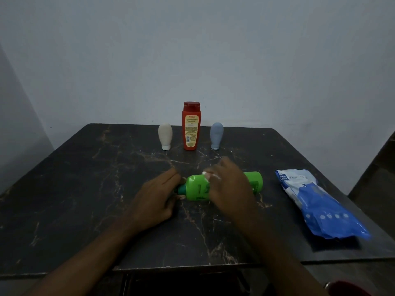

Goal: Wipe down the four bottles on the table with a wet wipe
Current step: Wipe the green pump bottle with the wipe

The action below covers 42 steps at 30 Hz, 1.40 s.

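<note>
On the dark marbled table (pixel 74 189), our left hand (pixel 158 195) curls round the cap end of the green plastic bottle (pixel 197 189), which lies on its side mid-table. Behind stand a cream squeeze bottle (pixel 165 135) and a tall red bottle (pixel 191 127). Our right hand (pixel 228 189), fingers bent, clutches a white wet wipe (pixel 210 176) against the green bottle. Further right stands a blue-grey squeeze bottle (pixel 217 135), and a blue plastic wipes pack (pixel 316 201) lies flat.

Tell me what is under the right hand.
Under the right hand a white wet wipe peeks out, pressed on the lying green bottle. Most of the wipe and the bottle's middle are covered.
</note>
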### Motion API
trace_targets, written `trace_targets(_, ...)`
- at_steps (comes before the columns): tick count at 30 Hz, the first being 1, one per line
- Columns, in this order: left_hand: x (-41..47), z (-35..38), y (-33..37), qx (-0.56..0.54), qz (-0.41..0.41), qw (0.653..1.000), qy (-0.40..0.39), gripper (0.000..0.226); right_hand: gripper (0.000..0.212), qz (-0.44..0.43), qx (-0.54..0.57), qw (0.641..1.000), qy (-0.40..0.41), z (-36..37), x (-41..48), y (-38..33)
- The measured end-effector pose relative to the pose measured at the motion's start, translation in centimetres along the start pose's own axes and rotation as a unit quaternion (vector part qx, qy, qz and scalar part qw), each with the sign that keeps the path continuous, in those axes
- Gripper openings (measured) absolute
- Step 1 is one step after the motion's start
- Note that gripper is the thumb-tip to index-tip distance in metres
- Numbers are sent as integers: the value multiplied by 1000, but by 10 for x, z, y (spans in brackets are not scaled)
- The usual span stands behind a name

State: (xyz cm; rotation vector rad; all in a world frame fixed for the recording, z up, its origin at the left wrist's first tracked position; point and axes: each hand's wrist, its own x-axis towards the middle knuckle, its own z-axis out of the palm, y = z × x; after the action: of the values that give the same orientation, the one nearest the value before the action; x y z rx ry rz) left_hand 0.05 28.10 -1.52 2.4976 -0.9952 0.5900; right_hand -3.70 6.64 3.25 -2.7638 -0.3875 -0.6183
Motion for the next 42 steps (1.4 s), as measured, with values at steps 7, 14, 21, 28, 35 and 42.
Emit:
trace_targets(7, 1, -1, 2, 2, 13, 1000, 15, 36, 31, 132, -35, 991, -14, -26, -20, 83)
trace_targets(14, 0, -3, 3, 13, 8, 1000, 13, 36, 25, 221, -22, 975, 20, -19, -20, 73)
trace_targets(21, 0, -5, 4, 17, 2, 1000, 4, 39, 36, 86, 29, 995, 26, -2, -17, -11)
trace_targets(28, -1, -2, 3, 18, -32, 999, 5, 42, 38, 14, 84, 996, 14, 2, -17, -23)
trace_targets(35, -1, -2, 5, -27, -52, 998, -9, 29, 17, 116, 157, 979, 60, 0, -16, 10)
trace_targets(42, 0, -3, 3, -17, -59, 996, -61, 36, 14, 28, 139, 989, 34, 8, -12, -36)
